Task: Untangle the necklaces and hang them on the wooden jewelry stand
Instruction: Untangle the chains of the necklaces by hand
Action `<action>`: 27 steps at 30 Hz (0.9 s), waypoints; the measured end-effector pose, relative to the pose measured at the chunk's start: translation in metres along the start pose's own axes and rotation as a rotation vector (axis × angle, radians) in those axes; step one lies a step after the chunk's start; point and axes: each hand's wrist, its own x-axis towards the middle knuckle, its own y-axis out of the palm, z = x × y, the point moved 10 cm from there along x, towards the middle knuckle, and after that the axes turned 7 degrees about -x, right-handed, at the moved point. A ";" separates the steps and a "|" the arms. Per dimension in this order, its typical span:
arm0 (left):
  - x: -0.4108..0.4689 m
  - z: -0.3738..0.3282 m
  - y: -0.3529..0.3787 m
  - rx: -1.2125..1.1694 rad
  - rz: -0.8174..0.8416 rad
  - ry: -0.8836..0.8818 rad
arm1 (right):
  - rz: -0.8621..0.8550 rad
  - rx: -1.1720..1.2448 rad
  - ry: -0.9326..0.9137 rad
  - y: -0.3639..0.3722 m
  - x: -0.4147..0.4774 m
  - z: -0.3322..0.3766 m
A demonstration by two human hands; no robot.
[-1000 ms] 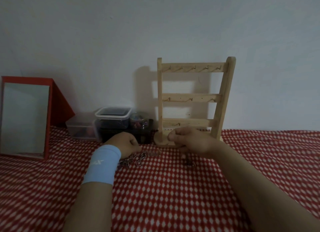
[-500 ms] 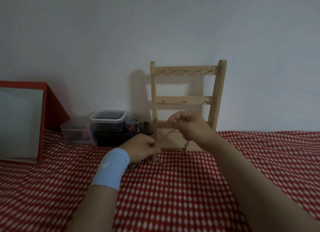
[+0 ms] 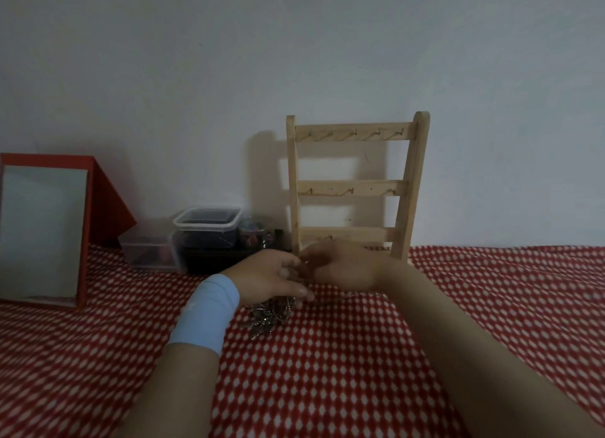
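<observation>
1. Red checked cloth [image 3: 327,372] covers the surface; the red-framed mirror [image 3: 42,234] and plastic containers [image 3: 206,228] sit back left.
2. Wooden jewelry stand [image 3: 353,188] upright by the wall, all hooks bare, nothing hung yet.
3. Right hand [image 3: 347,267] has dropped from in front of the stand's lower rail to just above the cloth, meeting the left hand [image 3: 265,277].
4. Both hands' fingers are curled with tips together, apparently pinching a strand; too dim to be sure.
5. Necklaces [image 3: 271,313] lie clumped on the cloth under the left hand.
6. Judgement: the lift didn't free a chain; back to untangling.
</observation>
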 end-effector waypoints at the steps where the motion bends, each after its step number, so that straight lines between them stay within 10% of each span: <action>1: 0.000 0.001 -0.002 -0.005 -0.016 0.004 | 0.014 0.136 -0.002 0.005 0.001 0.001; 14: 0.000 -0.004 -0.027 0.345 -0.234 0.008 | -0.069 0.115 0.044 -0.003 0.002 -0.019; 27: 0.004 0.004 -0.022 -0.065 -0.240 0.006 | -0.276 0.294 -0.119 -0.026 -0.002 -0.011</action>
